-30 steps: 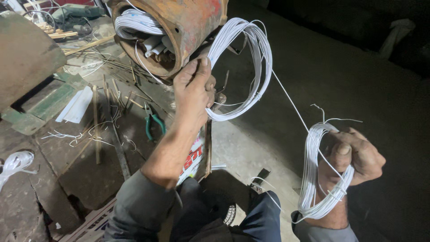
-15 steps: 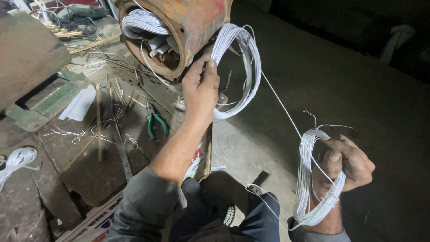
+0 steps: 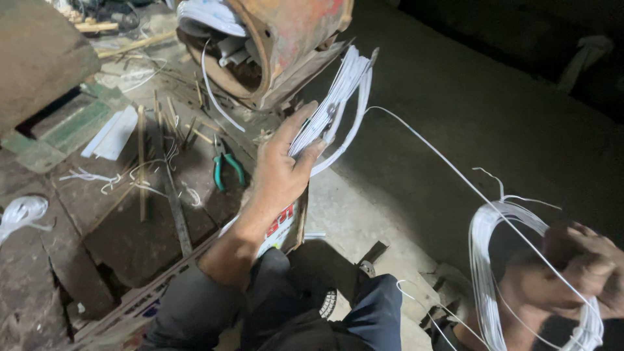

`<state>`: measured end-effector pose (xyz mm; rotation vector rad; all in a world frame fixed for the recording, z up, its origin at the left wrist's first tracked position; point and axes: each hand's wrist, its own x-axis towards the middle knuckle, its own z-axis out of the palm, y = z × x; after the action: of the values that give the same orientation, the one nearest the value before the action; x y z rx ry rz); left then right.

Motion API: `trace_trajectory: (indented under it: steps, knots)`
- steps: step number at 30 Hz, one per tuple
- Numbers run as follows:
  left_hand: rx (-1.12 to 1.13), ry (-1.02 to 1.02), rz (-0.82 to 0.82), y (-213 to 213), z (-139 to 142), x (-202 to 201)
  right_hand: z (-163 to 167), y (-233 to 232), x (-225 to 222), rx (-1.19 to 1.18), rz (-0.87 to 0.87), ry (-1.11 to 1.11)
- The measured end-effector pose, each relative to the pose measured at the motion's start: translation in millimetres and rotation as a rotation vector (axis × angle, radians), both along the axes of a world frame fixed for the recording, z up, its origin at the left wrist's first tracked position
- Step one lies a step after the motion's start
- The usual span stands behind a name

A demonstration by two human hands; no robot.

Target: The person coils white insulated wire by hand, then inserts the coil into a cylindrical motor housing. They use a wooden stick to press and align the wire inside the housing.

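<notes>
My left hand [image 3: 284, 170] grips a flattened coil of white wire [image 3: 341, 97] just below a rusty motor casing [image 3: 279, 39] that holds more white windings [image 3: 205, 14]. A single white strand [image 3: 448, 169] runs from that coil down to a second white wire coil [image 3: 494, 260] at the lower right. My right hand [image 3: 572, 273] is closed around that second coil and appears blurred.
Green-handled pliers [image 3: 225, 166] lie on the floor left of my left hand. Thin wooden sticks [image 3: 141, 156] and white wire scraps [image 3: 84, 175] are scattered there. A small white wire bundle [image 3: 21, 211] sits at the far left. My dark trouser knees [image 3: 364, 305] are below.
My left hand has squeezed the round loop flat and turned it edge-on. My right hand with its coil has dropped lower and farther right in view.
</notes>
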<state>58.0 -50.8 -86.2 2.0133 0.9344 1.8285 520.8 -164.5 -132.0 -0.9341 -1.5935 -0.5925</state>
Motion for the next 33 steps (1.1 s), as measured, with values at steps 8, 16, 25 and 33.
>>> trace_trajectory:
  steps: [8,16,25,33]
  knots:
    - [-0.067,-0.018,0.11,-18,-5,-18,4,-26,-100,-0.128,0.031,0.177]
    - [0.25,0.079,0.147,-74,1,-21,54,-33,-186,-0.153,0.088,-0.141]
    - [0.165,0.232,-0.212,-144,9,-8,81,-21,-233,-0.358,-0.109,-0.362]
    - [-0.102,0.087,-0.098,-145,-30,-9,57,-37,-269,-0.746,0.293,-0.142]
